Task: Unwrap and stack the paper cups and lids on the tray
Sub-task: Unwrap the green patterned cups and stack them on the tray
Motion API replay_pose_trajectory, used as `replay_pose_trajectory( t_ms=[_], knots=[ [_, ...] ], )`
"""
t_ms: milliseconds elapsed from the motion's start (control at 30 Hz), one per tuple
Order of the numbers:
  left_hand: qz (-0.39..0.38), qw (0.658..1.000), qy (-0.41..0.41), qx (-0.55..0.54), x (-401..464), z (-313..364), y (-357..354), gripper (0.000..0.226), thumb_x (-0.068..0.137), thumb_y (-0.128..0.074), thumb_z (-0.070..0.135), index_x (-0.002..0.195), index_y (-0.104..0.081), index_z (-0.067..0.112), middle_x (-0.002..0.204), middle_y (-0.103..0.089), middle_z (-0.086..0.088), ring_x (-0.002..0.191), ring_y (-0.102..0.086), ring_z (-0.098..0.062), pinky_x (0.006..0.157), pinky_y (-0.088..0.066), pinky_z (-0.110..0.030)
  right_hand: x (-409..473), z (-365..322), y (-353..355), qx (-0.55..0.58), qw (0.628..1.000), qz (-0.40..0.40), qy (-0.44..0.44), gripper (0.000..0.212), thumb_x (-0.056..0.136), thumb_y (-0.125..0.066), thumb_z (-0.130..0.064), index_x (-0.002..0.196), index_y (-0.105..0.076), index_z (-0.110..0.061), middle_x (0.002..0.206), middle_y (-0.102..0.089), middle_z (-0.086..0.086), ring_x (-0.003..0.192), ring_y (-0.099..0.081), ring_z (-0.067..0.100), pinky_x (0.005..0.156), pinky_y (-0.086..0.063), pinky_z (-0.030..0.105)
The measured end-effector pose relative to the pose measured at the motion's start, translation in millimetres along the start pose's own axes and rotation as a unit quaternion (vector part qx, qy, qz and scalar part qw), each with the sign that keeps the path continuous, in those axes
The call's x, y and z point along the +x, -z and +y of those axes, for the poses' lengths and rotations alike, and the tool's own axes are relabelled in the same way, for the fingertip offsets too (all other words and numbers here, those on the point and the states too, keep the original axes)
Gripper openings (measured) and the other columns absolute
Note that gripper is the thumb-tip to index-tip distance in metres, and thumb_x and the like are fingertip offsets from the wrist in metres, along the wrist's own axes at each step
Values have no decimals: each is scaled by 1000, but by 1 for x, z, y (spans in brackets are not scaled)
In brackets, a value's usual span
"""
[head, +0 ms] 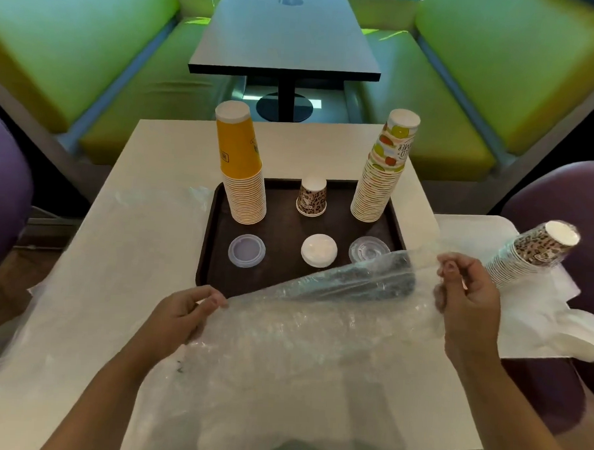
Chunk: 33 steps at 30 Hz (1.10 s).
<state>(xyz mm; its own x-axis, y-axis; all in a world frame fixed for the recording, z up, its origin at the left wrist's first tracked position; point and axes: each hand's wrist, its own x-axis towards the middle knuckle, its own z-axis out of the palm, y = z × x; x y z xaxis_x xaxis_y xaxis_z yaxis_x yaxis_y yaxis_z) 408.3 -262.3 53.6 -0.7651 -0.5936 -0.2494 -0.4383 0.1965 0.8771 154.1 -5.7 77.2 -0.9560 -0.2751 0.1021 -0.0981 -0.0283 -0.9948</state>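
On the pale bench (145,238), clear plastic wrap (318,327) is pinched tight by left hand (182,316) and right hand (469,293), best drawn clear of the tray (209,255).

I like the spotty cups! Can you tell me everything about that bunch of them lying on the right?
The leopard-print cup stack lies tilted on its side, bases pointing up and right. It looks like paper: brown and black spots, white rims packed tight. Clear plastic wrap still covers it. It rests on white paper on the side table, off the tray, just beyond the right hand, apparently untouched.
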Motion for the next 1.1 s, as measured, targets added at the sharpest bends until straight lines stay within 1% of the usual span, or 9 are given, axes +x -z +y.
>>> replay_pose_trajectory(
  t_ms=[200, 300, 433, 633, 733, 833, 933, 1000, 1100],
  knots=[
    [55, 892, -127, 430, 19, -27, 22, 50, 90, -28, 69, 80, -61, 33, 45, -47, 4, 43, -45, -6, 43, -27, -18, -24, 65, 10, -199, 979, 27, -11, 15, 95, -50, -9, 93, -63, -17, 71, -58, -6, 55, -45, 9, 50, -35, 10],
    [120, 833, -191, 505, 27, -42, 13, 53, 94, -36, 58, 102, -66, 15, 71, -66, -1, 60, -61, -22, 48, -45, -25, -30, 92, 8, -258, 965, 43, -32, 15, 95, -50, -8, 94, -63, -16, 81, -62, -1, 67, -54, 17, 59, -38, 6],
    [146, 849, -180, 475, 4, -48, -44, 67, 96, -20, 58, 132, -51, 12, 121, -61, -11, 114, -51, -30, 97, -32, -51, -26, 111, 11, -314, 948, 23, -47, 14, 94, -51, -6, 95, -63, -15, 90, -65, 3, 72, -55, 14, 62, -38, 15],
    [67, 864, -73, 493, -13, -107, -75, 71, 95, -10, 63, 151, -16, 19, 155, -23, -15, 140, -19, -36, 108, -12, -57, -27, 121, 6, -377, 925, 37, -34, 36, 86, -61, -2, 120, -54, -7, 116, -50, 14, 98, -56, 35, 81, -46, 38],
    [62, 874, -59, 478, -13, -113, -81, 76, 95, -11, 63, 150, -19, 12, 157, -14, -14, 144, -10, -33, 111, -4, -54, -38, 104, -19, -461, 867, 91, 169, 43, 85, -59, -14, 126, -50, -7, 128, -48, 17, 117, -46, 32, 97, -36, 48],
    [76, 882, -63, 461, -10, -113, -85, 77, 95, -13, 61, 146, -25, 4, 156, -20, -13, 146, -6, -29, 112, -2, -52, -76, 78, -88, -384, 868, -116, 292, 43, 88, -50, -27, 130, -46, -18, 139, -45, 3, 132, -37, 16, 108, -21, 43],
    [68, 877, -81, 469, -11, -115, -89, 66, 98, -15, 47, 142, -27, 0, 154, -20, -17, 143, -14, -36, 111, -9, -57, -129, 94, -150, -417, 775, -339, 331, 51, 96, -37, -43, 143, -32, -23, 153, -30, -2, 143, -21, 13, 114, -11, 34],
    [62, 862, -111, 490, -11, -119, -90, 62, 97, -17, 40, 147, -19, 4, 155, -17, -18, 141, -18, -41, 110, -11, -60, -146, 117, -165, -478, 718, -391, 321, 56, 98, -29, -50, 148, -25, -26, 156, -24, -3, 145, -17, 14, 113, -11, 37],
    [76, 874, -102, 469, -8, -120, -88, 65, 95, -24, 42, 146, -20, 1, 156, -15, -16, 143, -13, -34, 112, -5, -53, -136, 136, -155, -516, 706, -396, 281, 56, 100, -20, -52, 150, -22, -28, 156, -23, -6, 144, -19, 11, 108, -16, 43]
  ],
)
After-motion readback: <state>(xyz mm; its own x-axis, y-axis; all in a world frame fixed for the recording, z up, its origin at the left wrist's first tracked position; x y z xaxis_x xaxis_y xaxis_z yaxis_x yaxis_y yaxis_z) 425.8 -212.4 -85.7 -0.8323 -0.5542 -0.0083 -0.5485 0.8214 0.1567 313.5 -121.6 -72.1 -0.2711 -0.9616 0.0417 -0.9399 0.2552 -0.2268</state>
